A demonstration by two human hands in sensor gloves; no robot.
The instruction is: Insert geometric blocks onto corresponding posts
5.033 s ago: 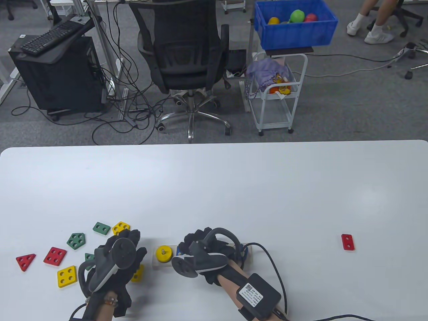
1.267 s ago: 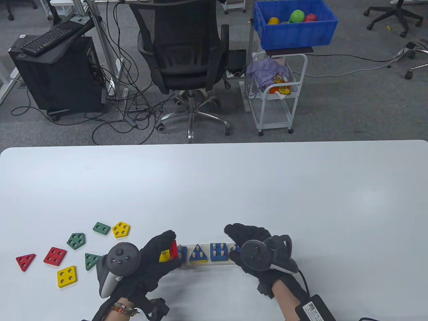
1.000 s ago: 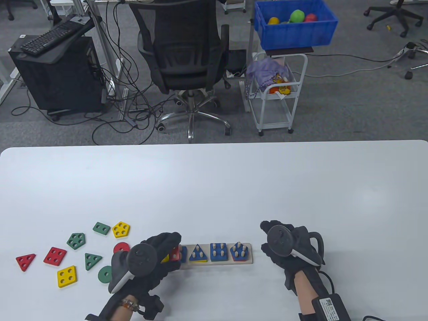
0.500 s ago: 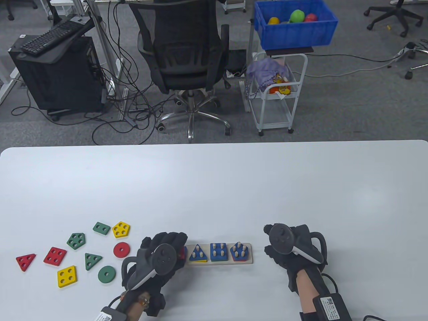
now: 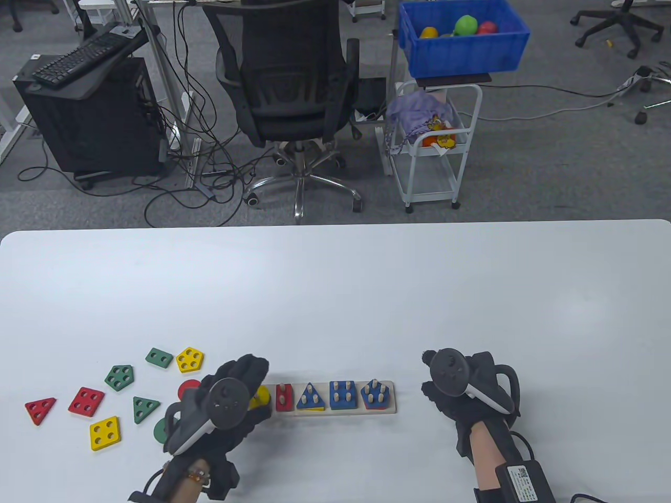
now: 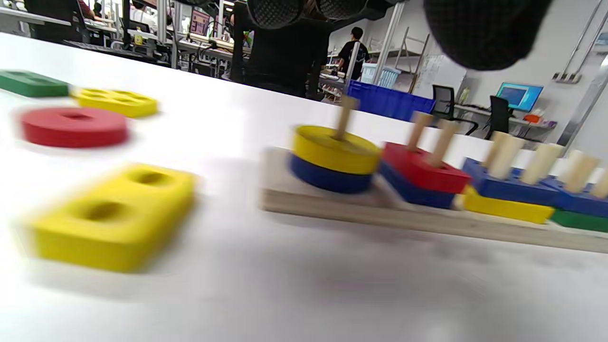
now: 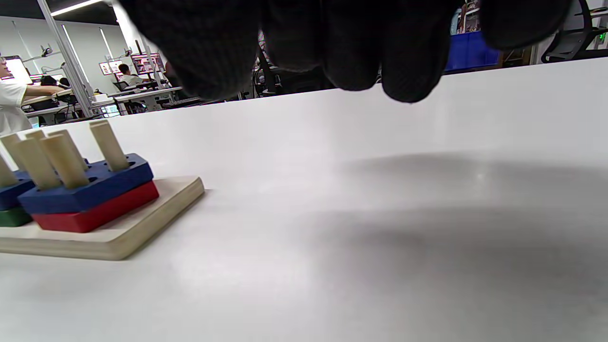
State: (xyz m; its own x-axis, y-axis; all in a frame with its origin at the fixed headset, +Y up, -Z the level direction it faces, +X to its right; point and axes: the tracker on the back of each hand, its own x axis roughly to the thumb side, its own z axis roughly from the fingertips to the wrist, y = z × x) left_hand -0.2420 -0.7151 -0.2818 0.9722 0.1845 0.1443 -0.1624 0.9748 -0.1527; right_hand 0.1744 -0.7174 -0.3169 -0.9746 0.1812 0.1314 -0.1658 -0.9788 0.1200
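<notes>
The wooden post board (image 5: pixel 390 410) lies near the table's front edge. It carries a yellow disc (image 5: pixel 260 394), a red two-hole block (image 5: pixel 283 396), a blue triangle (image 5: pixel 310 398), a blue square (image 5: pixel 343 394) and a blue pentagon (image 5: pixel 375 394). My left hand (image 5: pixel 257 374) hovers over the board's left end and holds nothing. In the left wrist view the red block (image 6: pixel 422 166) sits on its two posts beside the yellow disc (image 6: pixel 335 149). My right hand (image 5: pixel 427 374) rests on the table right of the board, empty. Its fingers (image 7: pixel 332 42) hang above the bare table.
Loose blocks lie left of the board: green rectangle (image 5: pixel 159 357), yellow pentagon (image 5: pixel 190 359), green pentagon (image 5: pixel 119 377), red square (image 5: pixel 86 402), red triangle (image 5: pixel 40 410), yellow square (image 5: pixel 104 433), green triangle (image 5: pixel 145 408), red disc (image 5: pixel 184 386). A yellow two-hole block (image 6: pixel 109 216) lies under my left hand.
My left hand set the red two-hole block on its posts, let go and drew back to the left. My right hand moved right, away from the board, and stopped.
</notes>
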